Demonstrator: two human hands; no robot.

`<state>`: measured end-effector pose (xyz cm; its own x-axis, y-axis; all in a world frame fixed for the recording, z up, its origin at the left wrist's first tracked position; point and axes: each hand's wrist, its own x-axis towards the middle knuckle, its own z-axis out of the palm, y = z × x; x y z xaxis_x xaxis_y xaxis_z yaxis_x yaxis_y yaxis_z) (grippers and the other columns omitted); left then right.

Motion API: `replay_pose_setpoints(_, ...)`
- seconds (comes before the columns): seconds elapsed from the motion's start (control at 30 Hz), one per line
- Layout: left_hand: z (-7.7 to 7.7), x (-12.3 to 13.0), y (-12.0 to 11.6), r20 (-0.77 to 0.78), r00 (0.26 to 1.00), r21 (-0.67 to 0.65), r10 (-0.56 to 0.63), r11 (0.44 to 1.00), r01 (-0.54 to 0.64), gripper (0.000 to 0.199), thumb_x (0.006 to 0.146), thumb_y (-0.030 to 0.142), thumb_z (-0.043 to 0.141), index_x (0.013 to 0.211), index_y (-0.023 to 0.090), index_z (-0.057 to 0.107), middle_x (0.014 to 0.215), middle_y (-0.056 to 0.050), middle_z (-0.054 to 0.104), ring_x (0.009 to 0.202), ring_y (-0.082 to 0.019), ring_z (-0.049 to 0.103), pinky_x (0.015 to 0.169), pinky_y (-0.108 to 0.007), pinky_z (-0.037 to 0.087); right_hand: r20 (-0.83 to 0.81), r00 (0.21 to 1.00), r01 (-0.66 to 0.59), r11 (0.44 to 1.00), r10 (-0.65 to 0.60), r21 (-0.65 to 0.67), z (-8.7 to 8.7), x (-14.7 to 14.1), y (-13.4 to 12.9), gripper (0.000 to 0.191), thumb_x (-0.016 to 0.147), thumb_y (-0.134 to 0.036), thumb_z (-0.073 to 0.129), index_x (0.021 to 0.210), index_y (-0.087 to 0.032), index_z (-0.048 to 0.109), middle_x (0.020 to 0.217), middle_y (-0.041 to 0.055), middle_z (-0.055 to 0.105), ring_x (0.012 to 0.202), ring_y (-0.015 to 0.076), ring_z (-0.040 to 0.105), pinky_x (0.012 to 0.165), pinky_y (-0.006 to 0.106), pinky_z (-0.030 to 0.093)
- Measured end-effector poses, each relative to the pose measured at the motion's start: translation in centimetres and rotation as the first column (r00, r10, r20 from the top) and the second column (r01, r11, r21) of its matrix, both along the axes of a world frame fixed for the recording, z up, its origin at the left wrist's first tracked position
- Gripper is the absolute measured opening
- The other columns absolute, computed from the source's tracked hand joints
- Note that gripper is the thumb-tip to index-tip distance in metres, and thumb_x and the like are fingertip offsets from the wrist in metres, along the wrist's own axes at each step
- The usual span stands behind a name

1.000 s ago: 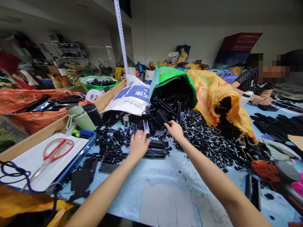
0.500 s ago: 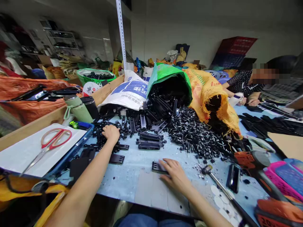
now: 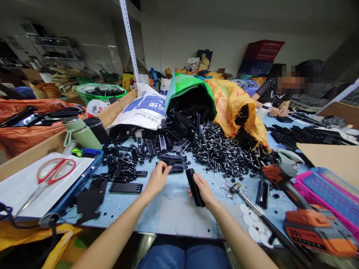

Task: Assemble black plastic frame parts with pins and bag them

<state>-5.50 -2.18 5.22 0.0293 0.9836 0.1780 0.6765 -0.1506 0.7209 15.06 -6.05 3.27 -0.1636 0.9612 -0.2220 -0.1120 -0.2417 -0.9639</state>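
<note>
My right hand (image 3: 204, 189) grips a long black plastic piece (image 3: 194, 188), tilted up off the blue tabletop (image 3: 174, 192). To its left, my left hand (image 3: 157, 178) is closed in a pinch, and a small black plastic part (image 3: 169, 163) shows at its fingertips. Just behind that hand lie stacked black plastic bars (image 3: 179, 167). A heap of small black linkage parts (image 3: 120, 162) spreads to the left. Beside it lies a flat black slotted plate (image 3: 125, 188). Many black-headed screws (image 3: 221, 149) are piled at the back right.
Scissors (image 3: 54, 175) rest on a white sheet at left, near a green bottle (image 3: 81, 131). A hammer (image 3: 252, 205) and an orange cordless drill (image 3: 311, 220) lie at right. An open green sack (image 3: 193, 87) spills parts. A co-worker (image 3: 273, 97) sits at the far right.
My left hand has left the linkage heap and moved right, with a small black part at its fingers. My right hand has lifted and tilted the long black piece. The view has turned right.
</note>
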Motion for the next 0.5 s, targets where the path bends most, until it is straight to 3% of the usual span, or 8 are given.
replay_pose_setpoints(0.1,0.1,4.4,-4.1,0.332,0.926,-0.063,-0.180,0.975,0.212,0.029,0.089,0.040,0.038,0.105,0.018,0.048,0.075,0.002,0.053,0.051,-0.009,0.048,0.050,-0.021,0.038,-0.193,0.981,0.022,0.999,-0.028,-0.035,0.3,-0.7,-0.5,0.054,0.082,-0.057,0.046,0.120,-0.019,0.044,0.065,0.0004,0.057,0.050,0.0119,0.056,0.044,0.022,0.047)
replay_pose_setpoints(0.17,0.4,5.8,-5.4,0.401,0.894,-0.077,-0.202,0.965,0.252,0.036,0.089,0.037,0.039,0.119,0.019,0.044,0.081,0.000,0.054,0.050,-0.008,0.045,0.050,-0.022,0.038,-0.227,0.974,0.018,1.000,-0.018,-0.001,0.4,-0.5,-0.8,0.054,0.083,-0.056,0.044,0.121,-0.017,0.044,0.060,0.0004,0.057,0.047,0.0108,0.054,0.043,0.020,0.045)
replay_pose_setpoints(0.37,1.9,6.3,-5.9,0.233,0.942,0.070,-0.241,0.971,0.231,0.035,0.090,0.030,0.039,0.121,0.022,0.053,0.085,-0.004,0.052,0.079,-0.015,0.051,0.076,-0.029,0.043,-0.084,0.996,-0.014,0.979,0.031,0.201,0.4,1.7,-0.8,0.055,0.084,-0.044,0.050,0.131,-0.017,0.040,0.063,0.0006,0.058,0.054,0.0108,0.055,0.050,0.023,0.048)
replay_pose_setpoints(0.5,2.1,6.5,-6.6,0.150,0.959,0.097,-0.241,0.969,0.229,0.038,0.090,0.028,0.038,0.128,0.026,0.045,0.090,-0.005,0.050,0.077,-0.015,0.052,0.075,-0.029,0.044,0.105,0.987,-0.154,0.926,0.125,0.345,1.6,3.4,-0.3,0.051,0.084,-0.041,0.052,0.130,-0.022,0.043,0.081,0.0028,0.057,0.056,0.0088,0.052,0.051,0.024,0.048)
